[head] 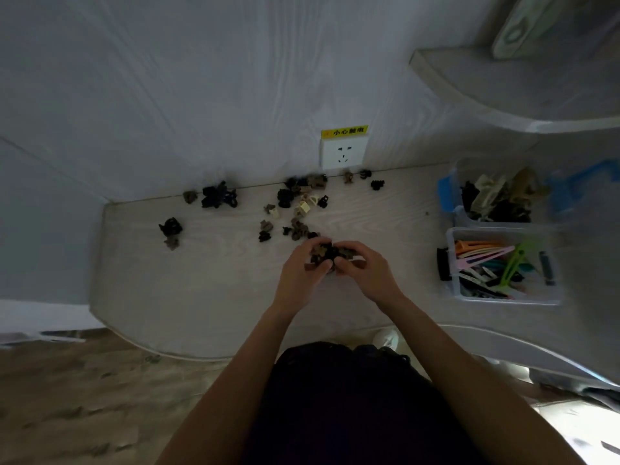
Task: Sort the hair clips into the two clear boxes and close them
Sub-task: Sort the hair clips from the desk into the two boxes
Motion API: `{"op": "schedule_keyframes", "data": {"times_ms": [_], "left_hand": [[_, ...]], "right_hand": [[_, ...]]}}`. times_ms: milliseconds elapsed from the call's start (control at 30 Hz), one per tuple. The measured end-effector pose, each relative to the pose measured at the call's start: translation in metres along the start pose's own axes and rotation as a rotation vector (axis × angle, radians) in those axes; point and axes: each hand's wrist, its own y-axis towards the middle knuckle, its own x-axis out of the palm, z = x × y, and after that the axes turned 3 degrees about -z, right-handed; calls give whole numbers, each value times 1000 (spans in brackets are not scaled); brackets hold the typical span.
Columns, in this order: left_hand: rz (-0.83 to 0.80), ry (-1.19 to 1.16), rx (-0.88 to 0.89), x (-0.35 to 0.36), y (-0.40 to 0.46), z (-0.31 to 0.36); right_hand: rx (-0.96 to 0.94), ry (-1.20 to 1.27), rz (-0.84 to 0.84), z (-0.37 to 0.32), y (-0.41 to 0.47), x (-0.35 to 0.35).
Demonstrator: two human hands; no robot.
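Observation:
Small claw hair clips (295,209) in black, brown and cream lie scattered over the pale desk (201,290) toward the wall. My left hand (302,273) and my right hand (364,266) meet at the desk's middle, fingers curled round a bunch of small dark and brown claw clips (327,253). At the right stand two clear boxes, both without lids on. The far box (451,193) has blue latches and holds claw clips. The near box (453,263) holds long flat coloured clips.
A white wall socket (343,155) with a yellow warning label sits behind the clips. A curved shelf (503,95) juts out above the boxes. A black clip (443,265) lies by the near box's left side. The desk's front edge curves.

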Motion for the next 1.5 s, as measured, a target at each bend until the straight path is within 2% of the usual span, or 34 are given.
{"op": "schedule_keyframes", "data": {"times_ms": [167, 300, 433, 533, 633, 700, 867, 967, 1033, 1100, 1200, 1267, 1400, 1500], "left_hand": [[-134, -84, 149, 37, 27, 49], [-249, 26, 309, 88, 63, 93], [-240, 39, 364, 143, 93, 134], [-227, 95, 352, 168, 108, 144], [-235, 210, 298, 184, 115, 144], [-238, 252, 260, 189, 115, 143], [-248, 227, 276, 178, 107, 144], [-177, 138, 296, 161, 101, 137], [-142, 77, 289, 143, 95, 126], [-70, 102, 333, 118, 87, 112], [146, 172, 435, 70, 68, 82], [304, 225, 437, 36, 51, 55], [479, 297, 174, -19, 27, 10], [385, 436, -37, -47, 30, -17]], "right_hand": [[-47, 102, 162, -10, -12, -60], [-54, 142, 308, -18, -21, -128], [-71, 92, 433, -14, -11, -190], [-55, 24, 430, -5, 4, -216], [-6, -137, 411, 2, 14, -227], [27, -161, 373, 1, 16, -229], [99, -274, 364, -6, 16, -228], [31, -442, 437, -11, 14, -214], [-71, -571, 485, -16, 9, -196], [-187, -598, 504, -23, 3, -171], [-268, -597, 420, -30, -6, -123], [-209, -605, 299, -27, -5, -90], [20, -633, -42, -9, 6, -37], [136, -590, -173, -1, 12, -8]]}}
